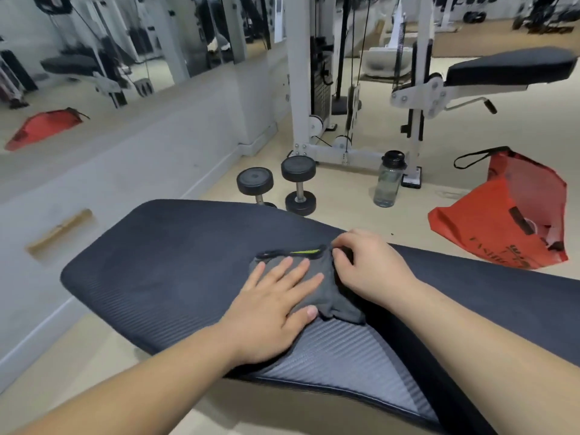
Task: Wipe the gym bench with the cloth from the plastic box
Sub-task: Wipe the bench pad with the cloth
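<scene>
A dark padded gym bench (163,265) with a ribbed surface runs across the lower half of the view. On its middle lies a grey cloth (326,293) with a black edge and a yellow-green tag. My left hand (276,309) rests flat on the cloth, fingers spread. My right hand (370,265) pinches the cloth's far right edge between thumb and fingers. The plastic box is not in view.
Two black dumbbells (282,183) stand on the floor just beyond the bench. A clear water bottle (388,180) and a red bag (502,221) lie to the right. A white cable machine (317,89) and another bench (508,69) stand behind; a mirror wall is at the left.
</scene>
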Demonstrator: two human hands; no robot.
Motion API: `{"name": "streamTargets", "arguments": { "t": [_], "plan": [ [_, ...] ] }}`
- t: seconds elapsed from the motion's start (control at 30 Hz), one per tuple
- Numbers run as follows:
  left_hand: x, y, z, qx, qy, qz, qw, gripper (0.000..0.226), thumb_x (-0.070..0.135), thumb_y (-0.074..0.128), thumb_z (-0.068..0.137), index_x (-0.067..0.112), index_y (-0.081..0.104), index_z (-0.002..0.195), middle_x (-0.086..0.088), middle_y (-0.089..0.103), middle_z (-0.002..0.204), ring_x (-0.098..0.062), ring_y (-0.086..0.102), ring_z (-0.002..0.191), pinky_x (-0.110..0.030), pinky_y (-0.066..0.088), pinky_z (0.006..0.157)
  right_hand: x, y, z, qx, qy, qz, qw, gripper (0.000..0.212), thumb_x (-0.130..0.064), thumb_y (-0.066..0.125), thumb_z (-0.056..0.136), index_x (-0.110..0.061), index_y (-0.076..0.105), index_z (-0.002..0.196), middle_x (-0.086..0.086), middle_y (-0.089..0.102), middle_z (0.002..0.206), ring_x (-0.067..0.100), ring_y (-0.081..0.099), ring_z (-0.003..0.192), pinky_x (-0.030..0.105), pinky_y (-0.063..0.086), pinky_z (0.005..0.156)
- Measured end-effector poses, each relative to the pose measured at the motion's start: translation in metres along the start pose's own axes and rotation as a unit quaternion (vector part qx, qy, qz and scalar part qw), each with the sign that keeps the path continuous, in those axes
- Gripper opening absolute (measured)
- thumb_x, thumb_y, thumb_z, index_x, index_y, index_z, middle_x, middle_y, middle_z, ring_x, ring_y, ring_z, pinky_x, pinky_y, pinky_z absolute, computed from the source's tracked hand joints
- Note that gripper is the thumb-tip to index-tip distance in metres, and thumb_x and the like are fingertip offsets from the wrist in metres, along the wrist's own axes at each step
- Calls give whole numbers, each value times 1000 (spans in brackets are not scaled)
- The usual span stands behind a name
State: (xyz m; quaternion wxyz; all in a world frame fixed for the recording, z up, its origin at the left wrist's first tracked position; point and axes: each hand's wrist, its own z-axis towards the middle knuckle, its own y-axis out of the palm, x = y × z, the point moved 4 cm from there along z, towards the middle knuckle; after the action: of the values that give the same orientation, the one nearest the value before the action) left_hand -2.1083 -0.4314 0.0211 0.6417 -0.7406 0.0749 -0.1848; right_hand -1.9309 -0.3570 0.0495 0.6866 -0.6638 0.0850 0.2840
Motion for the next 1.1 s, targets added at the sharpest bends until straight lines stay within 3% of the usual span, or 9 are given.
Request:
{"name": "streamTargets", "arguments": {
  "t": [0.1, 0.23, 0.3, 0.43, 0.53, 0.73, 0.8, 1.0, 1.1],
  "plan": [
    [-57, -7, -24, 0, -16, 2, 1000, 57, 59, 19, 101, 50, 6, 155, 23, -8, 165, -1, -15, 152, -40, -11, 125, -30, 15, 9, -8, -25, 13, 1000, 25, -31, 53, 97, -25, 72, 112, -3, 69, 115, 21, 61, 117, 43, 53, 96],
    [-133, -9, -56, 69, -283, -9, 957, 58, 60, 18, 100, 46, 12, 156, 16, 3, 168, -10, -4, 155, -49, -4, 126, -64, 33, 14, -40, -49, 31, 998, 24, -32, 53, 98, -27, 71, 115, -8, 67, 115, 16, 59, 115, 39, 51, 97],
    [-121, -4, -66, 74, -331, -12, 941, 59, 60, 16, 100, 45, 10, 156, 14, 1, 169, -14, -5, 156, -51, -6, 125, -80, 44, 16, -47, -62, 36, 996, 25, -32, 54, 99, -27, 71, 116, -9, 67, 115, 16, 59, 115, 39, 51, 97],
    [-65, 2, -92, 46, -181, -9, 982, 58, 59, 17, 100, 47, 6, 156, 17, -5, 168, -10, -13, 154, -49, -11, 124, -118, 64, 14, -49, -87, 53, 994, 23, -32, 54, 98, -27, 73, 111, -8, 68, 110, 17, 61, 114, 41, 52, 96],
    [-101, -8, -113, -4, -62, -12, 998, 56, 57, 24, 102, 50, 8, 155, 22, -5, 167, -3, -15, 153, -40, -12, 124, -138, 76, 10, -51, -108, 50, 992, 22, -33, 54, 98, -28, 73, 109, -9, 68, 109, 16, 61, 112, 41, 53, 95],
    [-189, -15, -103, 46, -315, -25, 948, 58, 60, 19, 100, 46, 10, 156, 15, 0, 169, -13, -8, 155, -51, -8, 124, -132, 78, 9, -67, -118, -3, 991, 27, -35, 54, 99, -27, 70, 119, -10, 66, 117, 15, 59, 117, 41, 53, 97],
    [-171, -12, -97, 27, -295, -21, 955, 59, 61, 15, 100, 47, 5, 156, 13, -5, 169, -16, -12, 155, -53, -10, 123, -134, 75, 12, -63, -118, -23, 991, 28, -35, 54, 99, -27, 69, 121, -11, 66, 118, 16, 59, 118, 41, 53, 97],
    [-166, -20, -118, -48, -27, -12, 998, 56, 57, 23, 102, 52, 5, 155, 20, -9, 167, -5, -18, 152, -43, -13, 124, -156, 76, -5, -59, -117, -10, 991, 28, -34, 56, 98, -27, 69, 122, -12, 67, 121, 14, 59, 120, 36, 50, 101],
    [-224, -27, -125, -6, -165, -28, 986, 54, 56, 24, 103, 51, 10, 155, 19, -2, 168, -6, -10, 154, -46, -6, 126, -168, 81, -1, -80, -140, -35, 986, 27, -39, 56, 97, -31, 69, 120, -18, 65, 120, 11, 59, 119, 37, 52, 99]
  ]
}}
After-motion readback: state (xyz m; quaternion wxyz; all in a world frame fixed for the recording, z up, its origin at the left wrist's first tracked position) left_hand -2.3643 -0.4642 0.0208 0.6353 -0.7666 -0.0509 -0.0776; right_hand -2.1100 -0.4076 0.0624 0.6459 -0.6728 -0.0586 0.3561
